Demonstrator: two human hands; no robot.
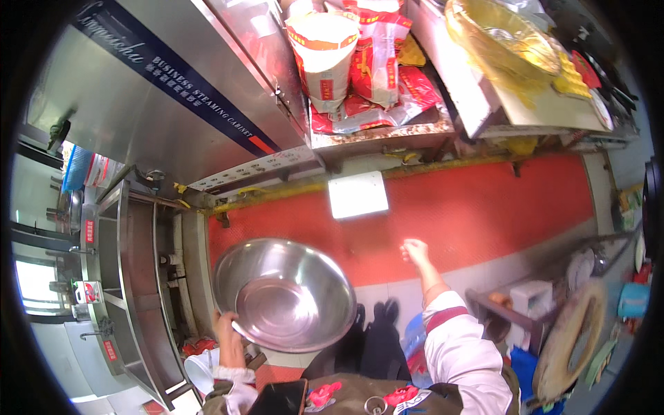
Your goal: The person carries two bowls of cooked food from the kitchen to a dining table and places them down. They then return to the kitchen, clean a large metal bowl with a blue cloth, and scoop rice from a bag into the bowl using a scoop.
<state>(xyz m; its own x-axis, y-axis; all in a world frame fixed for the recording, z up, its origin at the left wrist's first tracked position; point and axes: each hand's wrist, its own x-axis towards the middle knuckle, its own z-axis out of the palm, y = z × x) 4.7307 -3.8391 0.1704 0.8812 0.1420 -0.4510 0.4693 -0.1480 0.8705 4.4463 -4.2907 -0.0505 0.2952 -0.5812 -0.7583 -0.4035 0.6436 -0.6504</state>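
Observation:
A large, round stainless steel basin (pixel 285 295) hangs tilted at the left of my body, its hollow side facing up towards me. My left hand (pixel 226 327) grips its near left rim. My right hand (pixel 415 251) is held out over the red floor mat (pixel 482 207), fingers curled in; no object shows in it. A bright white, square-looking panel (pixel 358 194) lies beyond both hands, near the mat's far edge. Below me show my dark trouser legs and shoes, and a phone (pixel 280 398) is at my waist.
A steel steaming cabinet (pixel 207 67) stands at the far left, beside bags of white powder (pixel 324 62) on a low stand. A yellow-stained tub (pixel 503 41) is at the far right. Steel sinks (pixel 124 290) line the left; a table with a round wooden board (pixel 570 337) stands right.

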